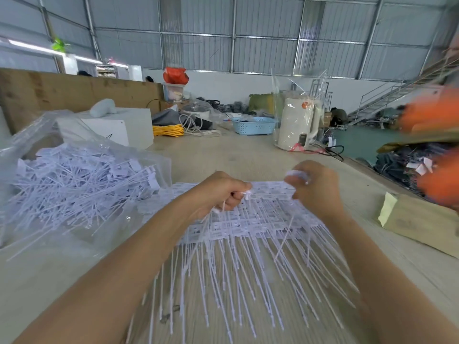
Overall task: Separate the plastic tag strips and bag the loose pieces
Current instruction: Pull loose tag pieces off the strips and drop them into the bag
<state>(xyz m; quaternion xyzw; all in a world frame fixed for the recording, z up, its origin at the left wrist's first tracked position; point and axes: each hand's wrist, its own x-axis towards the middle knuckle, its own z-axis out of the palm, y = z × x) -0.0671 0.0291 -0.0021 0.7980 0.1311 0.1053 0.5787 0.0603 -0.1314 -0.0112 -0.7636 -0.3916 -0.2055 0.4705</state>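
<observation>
Head view: a person stands at a pale counter (248,150) in a big hall and works with two bare hands over a sheet of white plastic tags.
Left hand (218,192): the fingers are curled round a few loose tags, whose thin tails hang down from the fist.
Right hand (315,187): the fingers pinch a small white tag head (296,175) at the far edge of the sheet; one thin tail hangs below this hand.
Tag strips (248,219): several joined rows lie flat on the counter, between and under the two hands, with the long tails pointing toward the person.
Bag (82,184): a clear plastic bag lies open on the counter, left of the hands, and it holds a large heap of separated tags.
Done so far: judging from the heap, a good part of the pieces is already torn off and bagged.
Left to do: the rows on the counter look mostly joined, so many tags are not yet separated, and the ones in the hands are not yet in the bag.
Unclear: the picture is blurred at the hands, so I cannot tell how many tags each hand holds.
Around: a blue basket (253,125) and a white kettle (298,122) in clear wrap stand farther away.
</observation>
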